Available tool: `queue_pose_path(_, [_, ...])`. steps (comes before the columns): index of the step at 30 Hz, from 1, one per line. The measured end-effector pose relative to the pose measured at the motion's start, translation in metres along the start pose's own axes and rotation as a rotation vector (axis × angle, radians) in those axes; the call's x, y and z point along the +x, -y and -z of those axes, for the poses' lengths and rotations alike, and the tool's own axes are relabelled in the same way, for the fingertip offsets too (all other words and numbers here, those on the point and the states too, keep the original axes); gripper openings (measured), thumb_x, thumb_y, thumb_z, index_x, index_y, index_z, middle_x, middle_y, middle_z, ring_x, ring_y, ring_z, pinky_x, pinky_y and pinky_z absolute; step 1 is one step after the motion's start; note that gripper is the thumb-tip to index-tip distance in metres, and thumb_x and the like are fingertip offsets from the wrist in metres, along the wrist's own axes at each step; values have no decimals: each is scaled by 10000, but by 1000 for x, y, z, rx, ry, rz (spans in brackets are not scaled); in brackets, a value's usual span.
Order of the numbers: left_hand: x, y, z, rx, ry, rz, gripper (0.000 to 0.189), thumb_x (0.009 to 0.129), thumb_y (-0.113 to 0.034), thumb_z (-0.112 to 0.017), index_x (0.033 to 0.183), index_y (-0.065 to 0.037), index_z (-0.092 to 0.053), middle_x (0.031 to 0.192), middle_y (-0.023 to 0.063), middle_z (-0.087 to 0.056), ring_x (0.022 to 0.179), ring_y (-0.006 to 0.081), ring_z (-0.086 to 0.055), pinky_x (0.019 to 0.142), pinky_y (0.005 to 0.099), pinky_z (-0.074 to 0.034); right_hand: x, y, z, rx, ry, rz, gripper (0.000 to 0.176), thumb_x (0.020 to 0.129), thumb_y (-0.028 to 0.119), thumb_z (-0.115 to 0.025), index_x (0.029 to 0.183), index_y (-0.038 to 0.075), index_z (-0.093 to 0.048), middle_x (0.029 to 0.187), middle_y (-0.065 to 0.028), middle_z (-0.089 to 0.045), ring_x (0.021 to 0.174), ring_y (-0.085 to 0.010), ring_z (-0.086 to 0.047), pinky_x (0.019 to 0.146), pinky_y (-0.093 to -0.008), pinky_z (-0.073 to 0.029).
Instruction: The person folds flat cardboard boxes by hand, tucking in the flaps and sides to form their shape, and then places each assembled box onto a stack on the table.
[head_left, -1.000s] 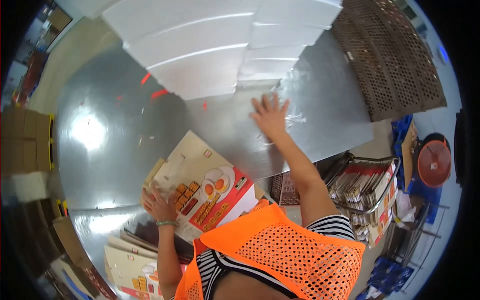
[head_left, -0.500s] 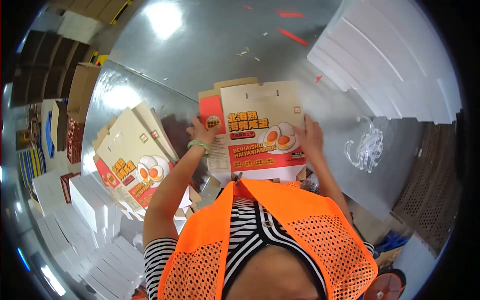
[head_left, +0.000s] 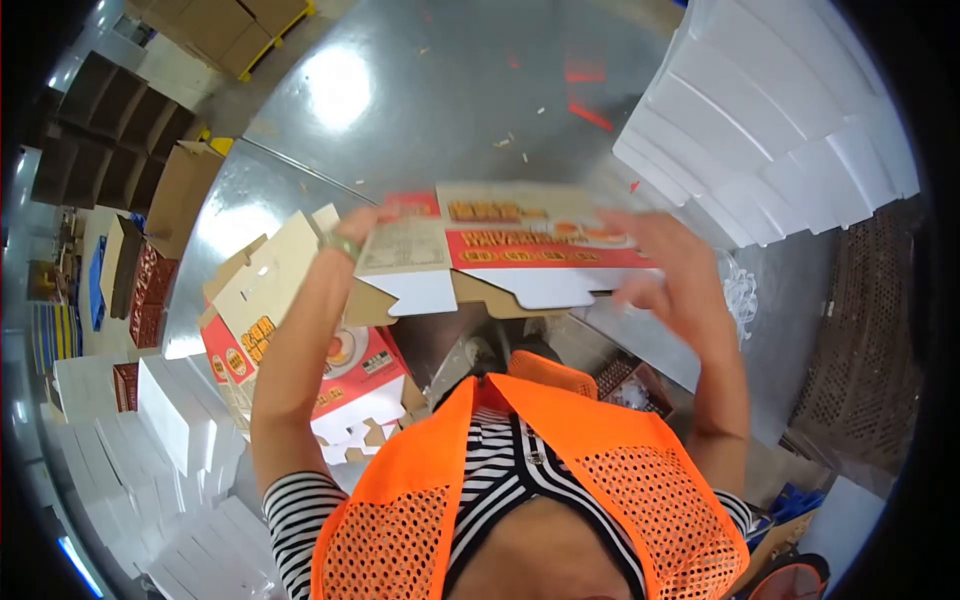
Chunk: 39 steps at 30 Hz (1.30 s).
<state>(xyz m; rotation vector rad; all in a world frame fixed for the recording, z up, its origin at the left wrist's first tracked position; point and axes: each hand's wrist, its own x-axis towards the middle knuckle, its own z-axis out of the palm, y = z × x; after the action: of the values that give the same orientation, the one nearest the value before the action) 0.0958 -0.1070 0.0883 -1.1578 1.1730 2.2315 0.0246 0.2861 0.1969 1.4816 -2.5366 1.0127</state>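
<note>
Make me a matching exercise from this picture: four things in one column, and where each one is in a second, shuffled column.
Things:
1 printed carton
2 white stack
3 brown cardboard boxes
4 clear plastic loops

Places:
A beyond the metal table, upper left of the view
B lying on the table beside the right arm
C held up between left hand and right hand
D piled on the table's right side

Pairs: 1-C, 2-D, 3-A, 4-B
</note>
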Motion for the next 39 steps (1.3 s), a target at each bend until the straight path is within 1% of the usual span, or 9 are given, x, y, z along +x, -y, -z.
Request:
queue_pose_path(3, [-2,39,18,149,-124,-58,248,1024,-201,-491,1091,-13,-637,699,19,-559,483,49,-447,318,126,-302,11,43,-3,-291,-121,236,472,771,165,-738,1235,122,-666,1077,-89,-650,910,-310,-650,855,-424,-520])
queue_pose_path(7, [2,84,18,-587,262,154,242,1036,-140,-451,1153,-17,-624,835,103,-667,643,140,-650,409,183,-468,65,-12,-37,-303,-367,469,488,726,71,-729,1203,158,-676,1006,-50,-619,865,-279,-598,823,-411,-494])
queue_pose_path(12, [-81,76,-20,204,-112,-12,342,1039,-133,-476,1351,-28,-565,1109,151,-710,855,250,-720,527,287,-562,153,-27,-52,-29,-192,625,448,780,37,-690,1213,148,-664,1031,-58,-624,922,-279,-578,838,-404,-475])
queue_pose_path(14, [-110,41,-23,1168,-266,-376,402,1006,-108,-510,1404,-54,-540,1190,171,-694,969,282,-716,685,366,-597,182,-34,-62,82,-116,716,419,806,15,-682,1206,135,-661,1161,-90,-631,1031,-292,-585,877,-414,-478])
queue_pose_path(16, [-118,18,-21,1273,-529,-1256,440,958,-82,-557,1398,-84,-552,1283,202,-648,1119,322,-671,914,396,-553,199,-39,-70,51,-130,822,450,788,14,-707,1218,130,-645,1246,-112,-603,1084,-305,-582,927,-428,-477])
queue_pose_path(18, [-117,-11,-43,1141,-221,-1642,489,921,-82,-590,1408,-110,-556,1388,193,-581,1248,348,-588,1063,416,-457,205,-45,-84,33,-167,910,484,771,13,-733,1230,125,-629,1330,-134,-576,1137,-318,-579,978,-443,-476])
queue_pose_path(27, [-93,-16,-64,1880,-210,-1816,510,800,-60,-721,1291,-89,-586,1481,208,-496,1380,366,-478,1167,490,-362,189,-63,-88,299,-234,853,594,713,146,-838,1235,106,-558,1333,-148,-537,1212,-373,-556,1050,-493,-477])
queue_pose_path(33, [-72,-46,-71,1425,113,-1955,565,706,-168,-763,1250,-172,-609,1505,160,-479,1352,341,-498,1113,503,-418,187,-48,-76,295,-78,856,536,687,220,-860,1139,112,-593,1203,-91,-593,1141,-313,-599,949,-453,-501])
queue_pose_path(39, [-117,-54,-64,2033,-139,-1882,439,758,-358,-713,1161,-191,-670,1290,88,-593,1240,271,-558,1087,500,-419,196,-36,-34,-15,123,904,266,739,234,-795,906,129,-616,907,-13,-612,919,-247,-581,849,-417,-441])
